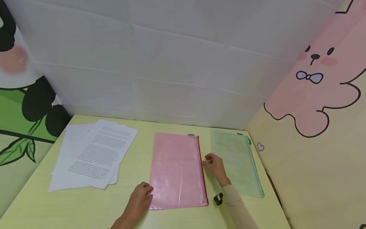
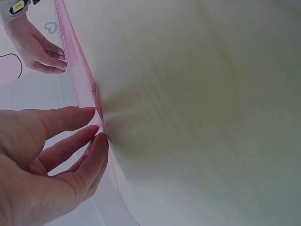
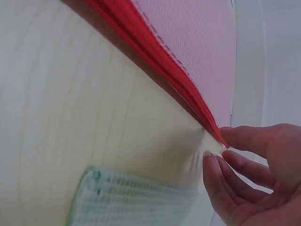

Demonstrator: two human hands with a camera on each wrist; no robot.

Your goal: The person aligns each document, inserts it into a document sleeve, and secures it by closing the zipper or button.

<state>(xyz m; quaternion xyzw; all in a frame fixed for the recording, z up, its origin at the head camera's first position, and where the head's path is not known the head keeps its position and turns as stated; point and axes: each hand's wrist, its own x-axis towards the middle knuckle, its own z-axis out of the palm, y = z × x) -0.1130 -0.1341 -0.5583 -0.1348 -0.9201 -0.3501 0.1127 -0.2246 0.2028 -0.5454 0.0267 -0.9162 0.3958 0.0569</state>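
A pink zip pouch (image 1: 177, 171) lies flat on the table, its red zipper strip (image 1: 203, 175) along the right side. At the pouch's lower left edge my left hand (image 1: 139, 197) touches with its fingertips; in the left wrist view a gap shows between its fingers (image 2: 77, 117). My right hand (image 1: 215, 167) is beside the zipper strip, fingers loosely bent. In the right wrist view one fingertip meets the red edge, while the other fingers (image 3: 242, 183) stay apart from it.
A green zip pouch (image 1: 234, 165) lies on the right, partly behind my right hand and forearm. Several printed sheets (image 1: 97, 152) overlap in a pile on the left. A small black object (image 1: 218, 199) is by my right wrist. White sheeting (image 1: 177, 63) rises behind the table (image 1: 85, 210).
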